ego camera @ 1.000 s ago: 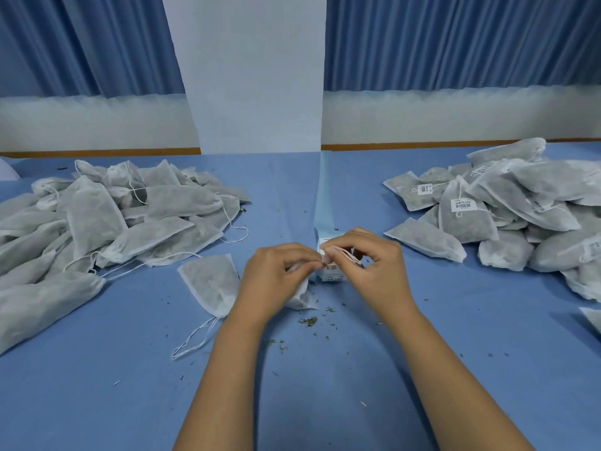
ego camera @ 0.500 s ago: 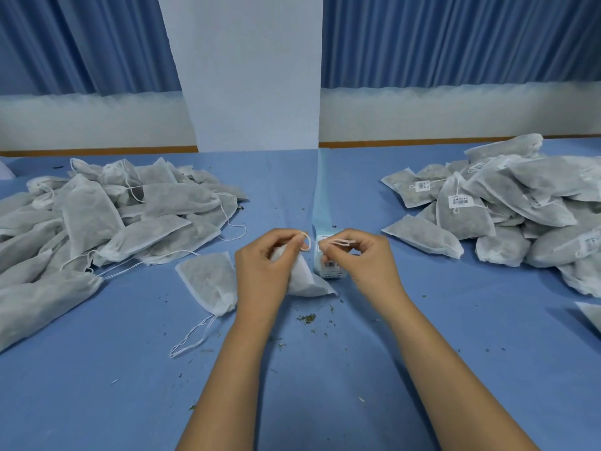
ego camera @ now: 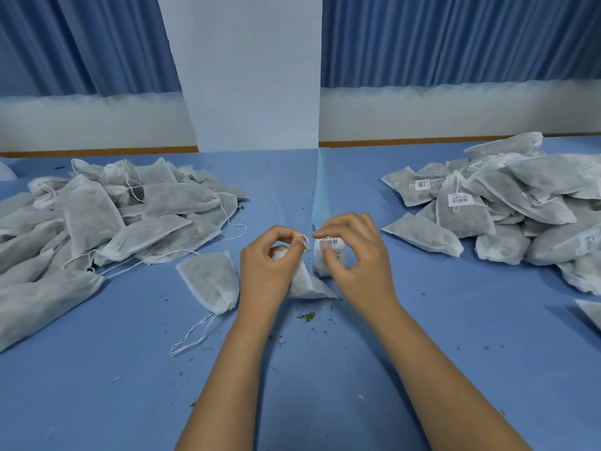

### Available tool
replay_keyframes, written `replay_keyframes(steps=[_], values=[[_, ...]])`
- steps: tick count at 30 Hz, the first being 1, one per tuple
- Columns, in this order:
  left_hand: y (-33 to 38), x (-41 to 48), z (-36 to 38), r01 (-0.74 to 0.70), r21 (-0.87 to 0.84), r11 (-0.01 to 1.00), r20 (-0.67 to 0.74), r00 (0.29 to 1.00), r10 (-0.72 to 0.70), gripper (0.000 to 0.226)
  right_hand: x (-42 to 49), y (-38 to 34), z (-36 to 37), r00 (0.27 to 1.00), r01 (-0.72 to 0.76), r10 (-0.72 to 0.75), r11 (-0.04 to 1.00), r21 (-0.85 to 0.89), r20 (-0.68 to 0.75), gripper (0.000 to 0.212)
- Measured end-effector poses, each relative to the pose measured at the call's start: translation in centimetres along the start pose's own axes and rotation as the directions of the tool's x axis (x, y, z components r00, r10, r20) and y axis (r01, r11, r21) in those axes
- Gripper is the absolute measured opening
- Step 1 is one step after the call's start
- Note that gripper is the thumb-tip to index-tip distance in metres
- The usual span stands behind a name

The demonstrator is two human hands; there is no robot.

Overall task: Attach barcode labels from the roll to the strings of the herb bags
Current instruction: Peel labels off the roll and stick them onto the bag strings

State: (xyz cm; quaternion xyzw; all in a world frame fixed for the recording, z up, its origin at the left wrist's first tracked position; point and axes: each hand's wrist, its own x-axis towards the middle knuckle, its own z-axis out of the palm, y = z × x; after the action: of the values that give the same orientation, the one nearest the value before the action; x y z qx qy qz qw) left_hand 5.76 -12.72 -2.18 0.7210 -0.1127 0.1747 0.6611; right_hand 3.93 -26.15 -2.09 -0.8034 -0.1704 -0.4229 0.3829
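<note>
- We pinch the string loop (ego camera: 303,239) of one herb bag (ego camera: 305,283) in our left hand (ego camera: 266,271), at table centre.
- Our right hand (ego camera: 353,265) hovers over the label roll (ego camera: 328,255), fingers curled but apart, gripping nothing we can discern.
- Risk: the thin loop slips from the pinch, or a peeled label folds onto itself.
- Risk: we mix the unlabelled pile (ego camera: 107,216) left with the labelled pile (ego camera: 507,206) right.
</note>
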Motion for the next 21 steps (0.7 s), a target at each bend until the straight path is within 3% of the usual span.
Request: replay_keyframes(steps=[8, 21], values=[[-0.34, 0.02, 0.35, 0.041, 0.01, 0.999, 0.087, 0.995, -0.042, 0.02, -0.36, 0.14, 0.93, 0.996, -0.082, 0.079, 0.993, -0.088, -0.034, 0.01], [-0.12, -0.14, 0.53, 0.067, -0.012, 0.998, 0.077, 0.995, -0.066, 0.02, 0.1, -0.19, 0.33, 0.992, 0.096, -0.111, 0.972, -0.216, -0.056, 0.004]])
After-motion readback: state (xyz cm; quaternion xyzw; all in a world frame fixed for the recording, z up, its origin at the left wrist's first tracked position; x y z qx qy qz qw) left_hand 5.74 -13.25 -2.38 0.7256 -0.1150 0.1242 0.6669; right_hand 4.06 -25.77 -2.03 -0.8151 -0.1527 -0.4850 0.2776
